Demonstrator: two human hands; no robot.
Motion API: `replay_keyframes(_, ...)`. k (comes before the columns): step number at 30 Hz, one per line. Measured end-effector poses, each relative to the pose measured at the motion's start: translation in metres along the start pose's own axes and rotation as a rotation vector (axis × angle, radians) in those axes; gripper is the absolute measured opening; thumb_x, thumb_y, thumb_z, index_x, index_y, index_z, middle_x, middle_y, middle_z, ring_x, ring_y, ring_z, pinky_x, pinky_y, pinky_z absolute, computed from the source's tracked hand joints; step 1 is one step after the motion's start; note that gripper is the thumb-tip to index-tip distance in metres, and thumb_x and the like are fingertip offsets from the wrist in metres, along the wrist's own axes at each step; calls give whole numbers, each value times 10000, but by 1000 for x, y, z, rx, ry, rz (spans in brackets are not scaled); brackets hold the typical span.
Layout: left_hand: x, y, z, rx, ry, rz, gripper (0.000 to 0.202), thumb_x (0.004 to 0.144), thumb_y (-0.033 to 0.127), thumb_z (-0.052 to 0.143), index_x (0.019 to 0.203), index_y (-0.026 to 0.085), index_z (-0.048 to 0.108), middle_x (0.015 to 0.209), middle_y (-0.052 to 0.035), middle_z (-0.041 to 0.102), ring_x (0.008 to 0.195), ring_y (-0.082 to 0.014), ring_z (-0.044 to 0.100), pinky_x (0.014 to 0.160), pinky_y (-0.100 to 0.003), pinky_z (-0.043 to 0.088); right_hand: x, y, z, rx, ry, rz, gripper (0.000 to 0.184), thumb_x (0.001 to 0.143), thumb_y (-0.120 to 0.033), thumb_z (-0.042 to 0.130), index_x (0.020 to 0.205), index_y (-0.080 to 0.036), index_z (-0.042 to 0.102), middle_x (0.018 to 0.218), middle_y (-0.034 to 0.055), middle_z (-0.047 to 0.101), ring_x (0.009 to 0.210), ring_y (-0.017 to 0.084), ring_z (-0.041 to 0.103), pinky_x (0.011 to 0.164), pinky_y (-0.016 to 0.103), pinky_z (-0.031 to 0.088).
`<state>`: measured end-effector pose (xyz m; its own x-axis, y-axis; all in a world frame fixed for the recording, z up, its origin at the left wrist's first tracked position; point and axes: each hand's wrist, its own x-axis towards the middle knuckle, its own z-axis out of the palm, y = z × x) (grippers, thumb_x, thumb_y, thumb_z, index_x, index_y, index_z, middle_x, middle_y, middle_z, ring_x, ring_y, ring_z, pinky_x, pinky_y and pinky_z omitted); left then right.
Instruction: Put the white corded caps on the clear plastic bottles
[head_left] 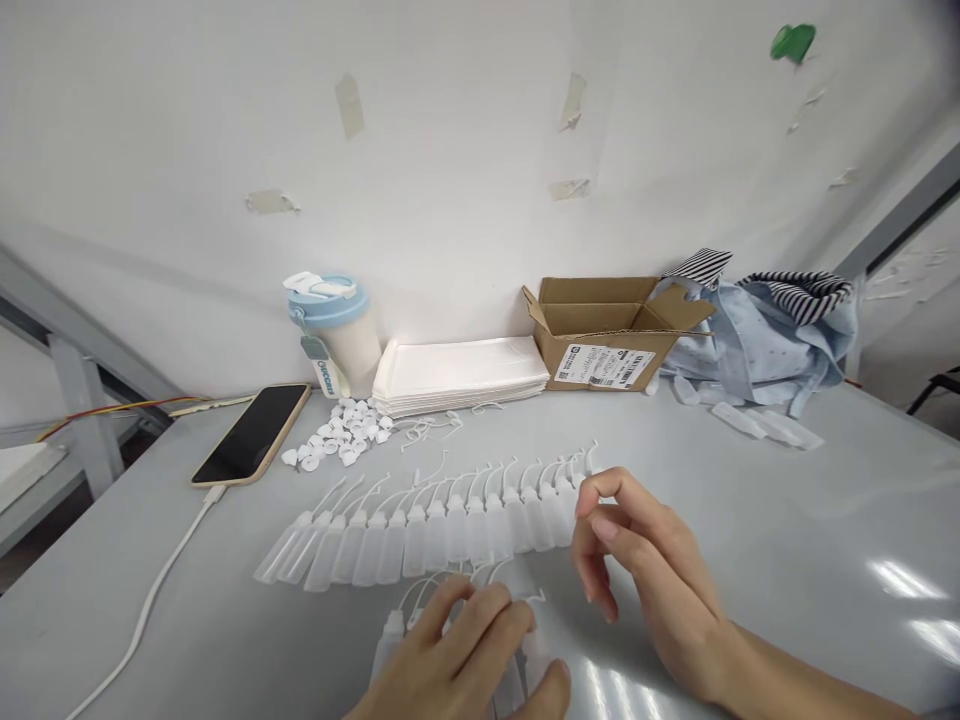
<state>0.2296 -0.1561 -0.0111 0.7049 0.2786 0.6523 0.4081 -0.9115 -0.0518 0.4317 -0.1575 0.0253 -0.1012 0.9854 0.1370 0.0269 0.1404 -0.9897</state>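
Observation:
A row of slim translucent plastic bottles (416,540) with thin white strings at their necks lies across the grey table. My right hand (645,570) hovers at the row's right end, fingers loosely curled, with nothing visible between them. At the bottom centre, my left hand (472,650) lies palm down over a second group of bottles (388,640), its fingers bent and apart. It hides most of that group; strings and a few bottle ends show around it. Whether the fingertips press on a bottle cannot be made out.
Behind the row lie small white caps (337,435), loose strings (431,428) and a stack of white packets (465,370). A phone (253,435) with cable and a cup (337,335) stand left. An open cardboard box (600,345), blue cloth (757,340) and more bottles (772,425) are right.

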Motion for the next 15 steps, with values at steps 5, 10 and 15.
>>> replay_keyframes(5, -1, 0, 0, 38, -58, 44, 215, 836, 103, 530, 945, 242, 653, 843, -37, 644, 832, -191, 586, 751, -351, 467, -1, 0, 0, -34, -13, -17, 163, 978, -300, 324, 906, -229, 451, 531, -62, 515, 433, 106, 417, 424, 218, 339)
replay_keyframes(10, -4, 0, 7, 65, -38, 57, 200, 852, 141, 531, 981, 256, 632, 864, -33, 655, 850, -193, 592, 775, -350, 471, -2, 0, -1, -41, -13, -16, 151, 978, -290, 330, 900, -231, 445, 524, -67, 507, 426, 106, 411, 422, 218, 334)
replay_keyframes(15, -3, 0, 9, 71, -27, 44, 172, 854, 152, 522, 937, 243, 642, 860, -49, 668, 848, -208, 593, 740, -346, 471, -1, 1, 0, -47, -17, -28, 154, 982, -306, 331, 912, -235, 448, 525, -70, 501, 434, 106, 413, 420, 212, 335)
